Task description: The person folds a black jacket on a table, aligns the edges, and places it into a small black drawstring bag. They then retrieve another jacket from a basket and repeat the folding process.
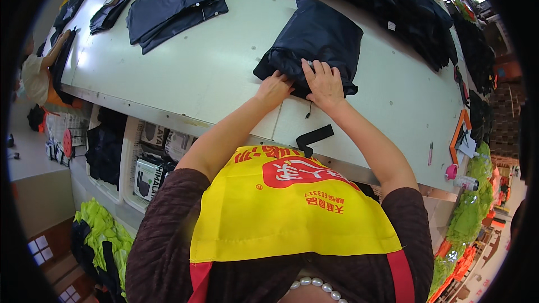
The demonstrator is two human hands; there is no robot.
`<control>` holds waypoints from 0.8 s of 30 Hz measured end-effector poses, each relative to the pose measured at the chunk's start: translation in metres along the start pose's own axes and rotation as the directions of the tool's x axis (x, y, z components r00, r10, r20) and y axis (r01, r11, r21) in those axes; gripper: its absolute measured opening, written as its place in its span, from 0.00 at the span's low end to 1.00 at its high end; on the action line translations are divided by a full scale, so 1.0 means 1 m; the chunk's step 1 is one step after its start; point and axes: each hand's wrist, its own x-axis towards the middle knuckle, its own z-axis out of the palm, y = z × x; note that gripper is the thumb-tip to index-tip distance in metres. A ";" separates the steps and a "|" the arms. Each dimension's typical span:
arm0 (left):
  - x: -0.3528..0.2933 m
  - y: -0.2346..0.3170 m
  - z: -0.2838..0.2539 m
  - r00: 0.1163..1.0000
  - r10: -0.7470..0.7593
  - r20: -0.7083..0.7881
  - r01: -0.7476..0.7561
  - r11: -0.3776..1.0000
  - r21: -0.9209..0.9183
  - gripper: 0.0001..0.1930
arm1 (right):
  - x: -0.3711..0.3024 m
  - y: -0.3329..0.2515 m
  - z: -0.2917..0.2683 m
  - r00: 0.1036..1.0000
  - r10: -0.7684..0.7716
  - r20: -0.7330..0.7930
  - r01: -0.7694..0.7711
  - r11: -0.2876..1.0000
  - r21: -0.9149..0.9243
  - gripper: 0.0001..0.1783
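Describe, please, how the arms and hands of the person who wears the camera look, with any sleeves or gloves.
The left sleeve and right sleeve are dark brown, textured fabric, ending near the elbows. The left forearm and right forearm are bare. The left hand and right hand are ungloved; no watch shows.

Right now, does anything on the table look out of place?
Mildly: a bent black strip lies at the near edge of the table, apart from the dark bundle. A thin cord also sticks out below the bundle, looking untucked.
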 end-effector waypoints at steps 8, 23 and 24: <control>0.012 -0.002 0.002 0.993 0.093 0.079 -0.100 0.991 0.089 0.14 | 0.005 0.019 0.028 0.983 -0.128 -0.132 0.107 0.982 -0.156 0.22; 0.002 0.027 -0.065 0.998 0.015 0.061 -0.003 0.979 -0.204 0.08 | 0.044 0.016 -0.028 0.968 0.228 0.106 -0.242 0.958 0.153 0.46; -0.003 0.028 -0.069 0.997 0.001 0.071 0.012 0.983 -0.183 0.08 | 0.043 0.012 -0.023 0.971 0.213 0.106 -0.227 0.962 0.149 0.46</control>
